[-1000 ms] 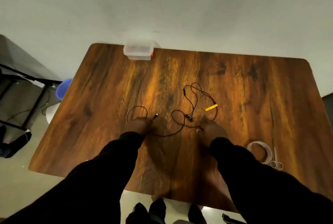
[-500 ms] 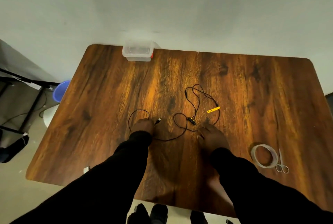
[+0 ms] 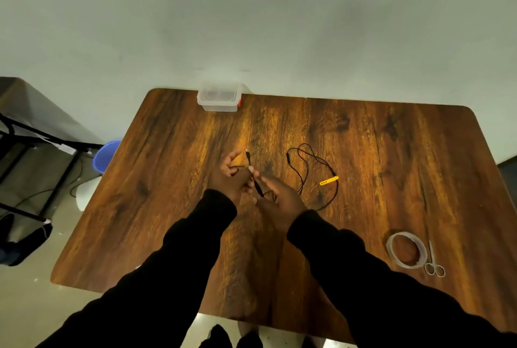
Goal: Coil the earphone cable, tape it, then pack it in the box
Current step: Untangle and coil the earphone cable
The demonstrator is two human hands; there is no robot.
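Note:
A thin black earphone cable (image 3: 305, 166) lies in loose loops on the wooden table (image 3: 391, 166), with a small yellow tag (image 3: 329, 180) beside it. My left hand (image 3: 233, 180) pinches the plug end of the cable, the plug tip sticking up above the fingers. My right hand (image 3: 277, 202) grips the cable just beside it, and the two hands touch above the table's middle. A clear plastic box (image 3: 219, 97) with a red clip stands at the far edge. A roll of clear tape (image 3: 405, 249) lies at the near right.
Small scissors (image 3: 433, 262) lie right of the tape roll. Left of the table stand a dark metal-framed stand (image 3: 36, 146) and a blue bucket (image 3: 105, 156) on the floor. A pale wall runs behind the table. My shoes show below the near edge.
Both hands have lifted off the table and come together at the middle, taking the plug end and part of the cable up with them. The remaining loops have shifted on the table.

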